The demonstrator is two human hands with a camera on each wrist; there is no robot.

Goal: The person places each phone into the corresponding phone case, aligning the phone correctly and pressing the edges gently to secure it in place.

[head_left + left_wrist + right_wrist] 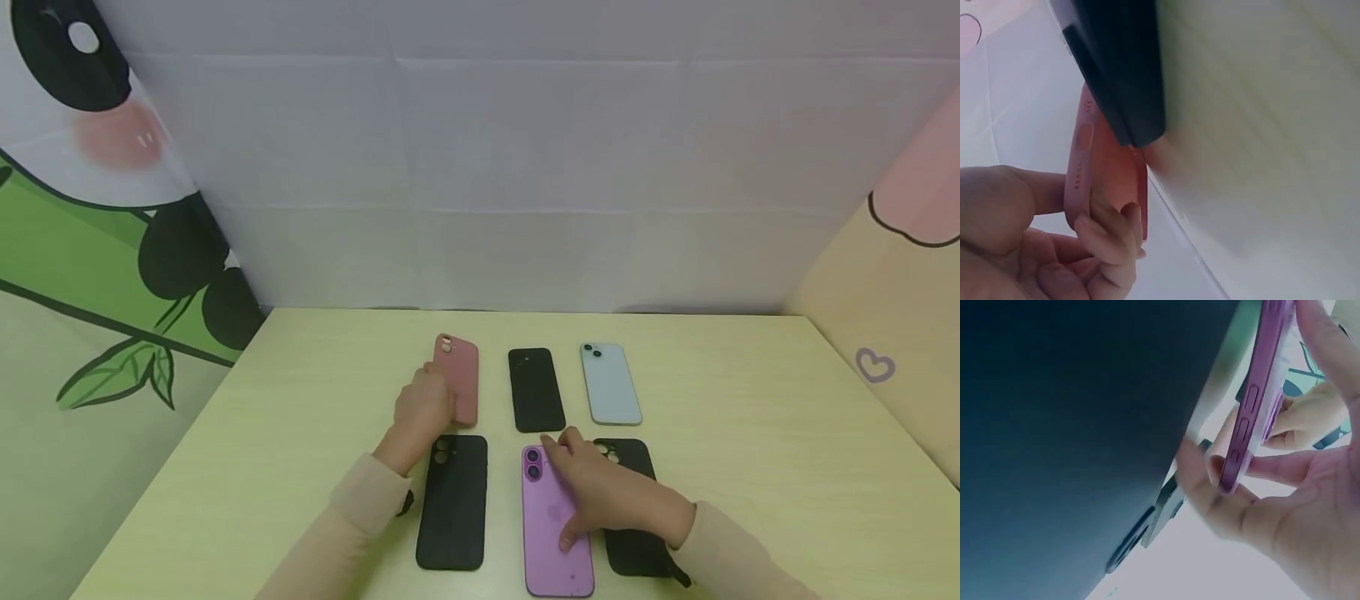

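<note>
In the head view my left hand [426,404] grips the lower left edge of a pink phone case [467,379]. The left wrist view shows this case [1077,156] hollow, its edge pinched between thumb and fingers. My right hand [600,487] holds a purple phone [547,533] with two camera lenses at its top left. In the right wrist view, thumb and fingers go round the purple phone's [1247,419] edge, its side buttons showing. A black phone case [453,508] lies near my left wrist. Under my right hand, another black case [633,546] is partly hidden.
Behind the hands, a black phone or case [536,390] and a light blue phone [611,383] lie on the pale wooden table [720,392]. A white wall covering [525,167] rises at the table's back edge, with printed panels on both sides.
</note>
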